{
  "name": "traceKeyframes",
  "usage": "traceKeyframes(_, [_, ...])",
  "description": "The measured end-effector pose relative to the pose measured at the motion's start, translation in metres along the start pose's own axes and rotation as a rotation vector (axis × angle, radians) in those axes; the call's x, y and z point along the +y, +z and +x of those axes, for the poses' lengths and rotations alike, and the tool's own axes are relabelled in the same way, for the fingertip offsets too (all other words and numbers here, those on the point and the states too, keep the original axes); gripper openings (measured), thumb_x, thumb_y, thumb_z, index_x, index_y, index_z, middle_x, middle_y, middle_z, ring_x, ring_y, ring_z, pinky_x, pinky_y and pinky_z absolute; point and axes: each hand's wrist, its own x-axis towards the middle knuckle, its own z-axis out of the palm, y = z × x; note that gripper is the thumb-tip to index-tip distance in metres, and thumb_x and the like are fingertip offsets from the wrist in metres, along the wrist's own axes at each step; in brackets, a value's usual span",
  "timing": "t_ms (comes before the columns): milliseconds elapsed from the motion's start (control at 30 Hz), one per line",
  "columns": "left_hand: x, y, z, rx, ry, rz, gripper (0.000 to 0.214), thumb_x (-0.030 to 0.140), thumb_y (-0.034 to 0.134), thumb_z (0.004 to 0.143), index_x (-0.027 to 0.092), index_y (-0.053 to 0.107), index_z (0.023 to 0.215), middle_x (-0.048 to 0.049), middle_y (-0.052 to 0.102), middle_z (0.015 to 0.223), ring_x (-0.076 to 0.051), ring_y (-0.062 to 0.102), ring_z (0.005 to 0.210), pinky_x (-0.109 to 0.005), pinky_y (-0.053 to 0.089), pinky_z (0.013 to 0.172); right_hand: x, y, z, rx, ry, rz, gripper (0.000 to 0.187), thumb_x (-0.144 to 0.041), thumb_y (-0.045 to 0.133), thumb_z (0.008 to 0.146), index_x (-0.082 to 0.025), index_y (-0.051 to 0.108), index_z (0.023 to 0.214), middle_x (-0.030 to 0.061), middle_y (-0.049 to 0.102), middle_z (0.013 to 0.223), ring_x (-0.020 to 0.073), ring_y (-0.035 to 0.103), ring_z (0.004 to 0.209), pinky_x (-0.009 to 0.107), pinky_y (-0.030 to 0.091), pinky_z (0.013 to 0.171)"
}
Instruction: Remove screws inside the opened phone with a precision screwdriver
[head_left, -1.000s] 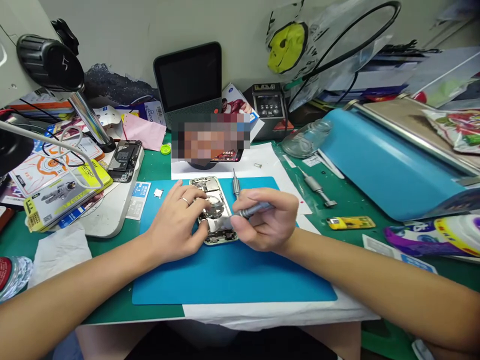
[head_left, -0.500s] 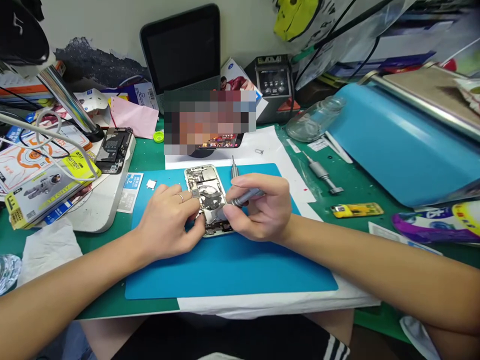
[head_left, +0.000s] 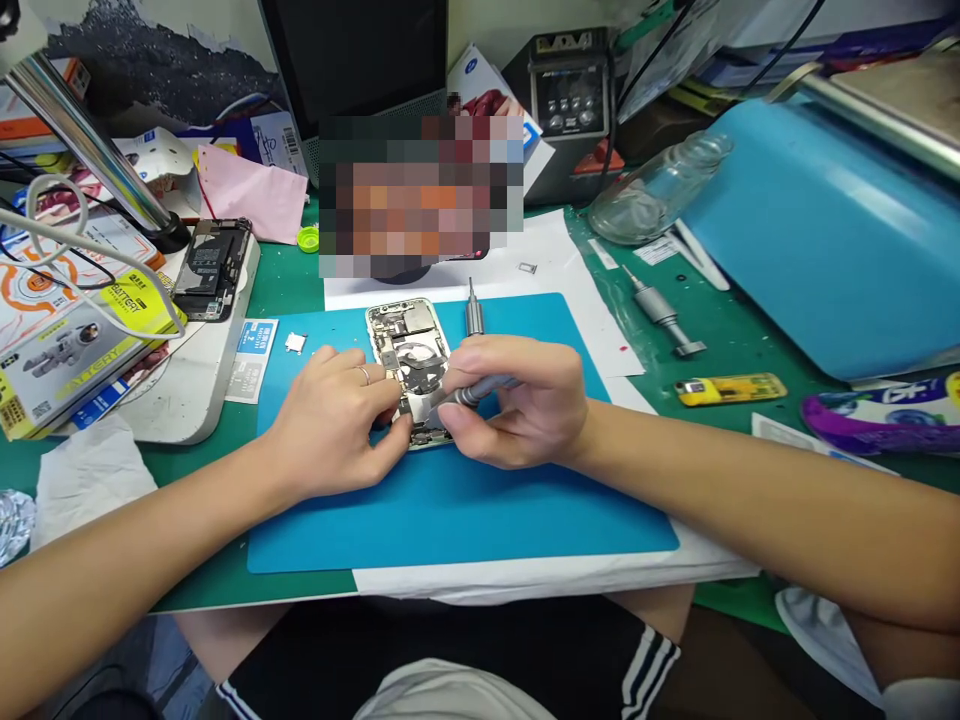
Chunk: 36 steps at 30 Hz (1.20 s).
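Observation:
An opened phone (head_left: 421, 345), its inner parts bare, lies on a blue mat (head_left: 360, 530). My left hand (head_left: 341, 425), a ring on one finger, has its fingers curled and its thumb against the phone's lower left edge. In my right hand (head_left: 525, 400) is a grey screwdriver (head_left: 480, 390), pinched and slanting down to the left. Its tip is over the lower part of the phone; whether it touches cannot be made out. A second screwdriver (head_left: 474, 312) lies just right of the phone. Left of the phone is a small silvery metal piece (head_left: 295, 343).
Another opened phone (head_left: 214, 270) lies on a white stand at left, near battery boxes (head_left: 82, 360). At right are another screwdriver (head_left: 664, 315), a yellow lighter (head_left: 731, 388), a glass jar (head_left: 660, 190) and white tweezers (head_left: 701, 255). A pixelated screen stands behind.
The head view has tilted down a little and come nearer. The hands stay at the phone, with the right hand and its screwdriver in almost the same place.

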Motion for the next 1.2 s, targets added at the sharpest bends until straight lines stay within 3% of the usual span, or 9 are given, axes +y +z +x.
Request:
traceKeyframes(100, [-0.0008, 0.0003, -0.0001, 0.006, -0.003, -0.004, 0.027, 0.029, 0.054, 0.089, 0.020, 0.050, 0.064, -0.0008, 0.056, 0.062, -0.018, 0.046, 0.066, -0.037, 0.023, 0.063, -0.0001, 0.0005, -0.0006, -0.014, 0.010, 0.014, 0.046, -0.013, 0.061, 0.087, -0.023, 0.049, 0.131, 0.0013, 0.070, 0.086, 0.0125, 0.061, 0.060, 0.028, 0.059, 0.058])
traceKeyframes(767, [-0.0008, 0.0006, 0.0008, -0.022, -0.015, -0.014, 0.029, 0.031, 0.051, 0.091, 0.020, 0.052, 0.064, -0.0017, 0.060, 0.064, -0.018, 0.047, 0.066, -0.037, 0.024, 0.063, 0.0016, 0.0019, -0.0026, -0.037, -0.003, 0.013, 0.040, -0.014, 0.061, 0.087, -0.018, 0.051, 0.126, 0.0001, 0.067, 0.077, 0.0153, 0.066, 0.066, 0.030, 0.060, 0.063])
traceKeyframes(1000, [-0.0006, 0.0006, 0.0004, -0.023, -0.014, -0.016, 0.028, 0.033, 0.052, 0.090, 0.020, 0.051, 0.065, -0.0026, 0.061, 0.065, -0.019, 0.048, 0.067, -0.037, 0.024, 0.063, -0.0018, -0.0023, 0.0043, -0.122, -0.074, -0.101, 0.035, -0.020, 0.059, 0.091, -0.021, 0.049, 0.124, 0.0037, 0.073, 0.083, 0.0154, 0.066, 0.064, 0.029, 0.056, 0.057])
traceKeyframes(1200, [-0.0015, 0.0028, 0.0001, 0.010, 0.001, -0.005, 0.027, 0.029, 0.051, 0.090, 0.020, 0.051, 0.064, -0.0019, 0.057, 0.061, -0.019, 0.046, 0.066, -0.037, 0.023, 0.063, -0.0043, -0.0066, 0.0068, -0.200, -0.081, 0.026, 0.048, -0.008, 0.042, 0.093, -0.016, 0.042, 0.140, 0.0089, 0.073, 0.093, 0.0187, 0.067, 0.072, 0.035, 0.058, 0.062])
